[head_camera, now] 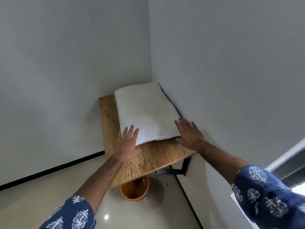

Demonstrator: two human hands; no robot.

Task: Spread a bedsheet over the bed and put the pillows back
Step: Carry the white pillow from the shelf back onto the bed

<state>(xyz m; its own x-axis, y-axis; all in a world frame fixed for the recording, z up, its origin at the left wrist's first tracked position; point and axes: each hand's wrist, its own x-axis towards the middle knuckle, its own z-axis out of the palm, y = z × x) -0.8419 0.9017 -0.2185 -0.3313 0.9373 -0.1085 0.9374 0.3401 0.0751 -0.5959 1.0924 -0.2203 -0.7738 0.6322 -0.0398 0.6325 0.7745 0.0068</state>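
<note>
White pillow (145,113) lies on wooden shelf (153,156), frame centre. Left hand (127,144) and right hand (189,134), fingers straight and spread, flank its near end. No bed or sheet visible; pillow return likely pending.

Count from my feed: one white pillow (145,113), possibly two stacked, since a dark edge shows along its wall side; I can't confirm. One wooden counter (148,156) carrying it. One black metal bracket (175,170) visible under the counter. One orange bucket (134,190) on the floor below. Two hands in view: left hand (127,142), right hand (189,133), five digits visible on each. Two blue patterned sleeves, one on each arm. Two grey walls meeting at one corner. One window frame (287,157) at right edge.
</note>
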